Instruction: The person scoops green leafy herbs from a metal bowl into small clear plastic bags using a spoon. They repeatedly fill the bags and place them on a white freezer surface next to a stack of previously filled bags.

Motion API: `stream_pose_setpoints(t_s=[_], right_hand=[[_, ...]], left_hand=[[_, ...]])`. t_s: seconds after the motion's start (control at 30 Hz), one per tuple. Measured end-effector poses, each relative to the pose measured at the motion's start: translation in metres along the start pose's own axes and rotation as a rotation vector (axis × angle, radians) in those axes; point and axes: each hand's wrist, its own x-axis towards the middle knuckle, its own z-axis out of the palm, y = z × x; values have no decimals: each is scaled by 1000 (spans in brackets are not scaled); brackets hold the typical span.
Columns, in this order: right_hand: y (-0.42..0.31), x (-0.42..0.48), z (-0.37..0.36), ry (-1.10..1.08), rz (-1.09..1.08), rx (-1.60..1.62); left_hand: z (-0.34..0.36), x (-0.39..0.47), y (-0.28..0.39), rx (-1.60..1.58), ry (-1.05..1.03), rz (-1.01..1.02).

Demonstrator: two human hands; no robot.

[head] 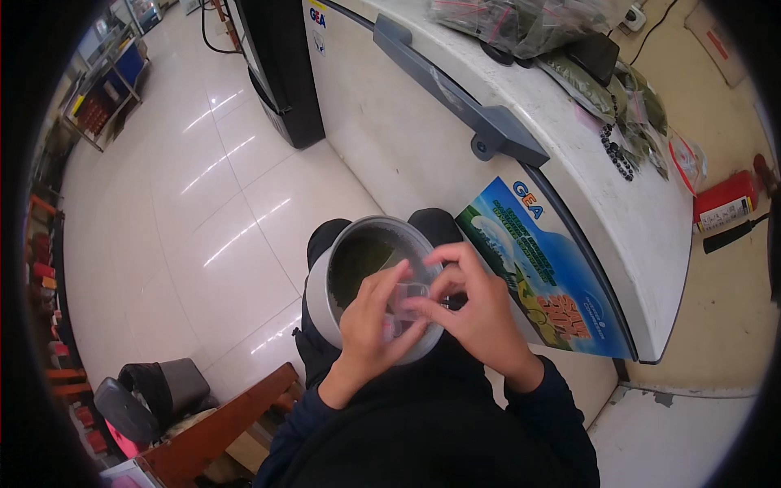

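Observation:
Between my legs rests a round metal pot (318,299) with dark green contents (360,259) that look loose and fine. Over its near right side, a small clear plastic bag (412,296) is pinched between both hands. My left hand (369,317) grips the bag from the left, thumb and fingers curved round it. From the right, my right hand (479,305) holds its edge with thumb and fingertips. The fingers cover much of the bag, so I cannot tell what is inside. Something pale and translucent lies in the pot behind my fingers.
A white GEA chest freezer (390,110) stands ahead and to the right. On its lid are a large bag of plastic pouches (518,24), green-filled packets (579,85) and a black bead string (616,152). A fire extinguisher (726,198) is beyond. A wooden bench (226,421) is at lower left.

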Motion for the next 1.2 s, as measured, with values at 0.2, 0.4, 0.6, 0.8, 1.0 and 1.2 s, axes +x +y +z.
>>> stream_pose_setpoints(t_s=[0.2,0.4,0.6,0.8,1.0,1.2], right_hand=[[-1,7,-8,-69,-531,-622],[2,8,-6,-237,-460,-687],[6,13,-17,-328,-413,-481],[17,14,-11,-262,-409,-298],[61,31,17,71,-162,-267],[159,11,79,-212,-200,-936]], left_hand=[[-8,5,8,18,-179,-41],[-13,5,11,-2,-296,-75],[-25,-1,7,-54,-310,-127],[-26,4,10,-148,-297,-192],[-47,-13,-7,-558,-27,-592],[-66,-6,-12,-732,14,-696]])
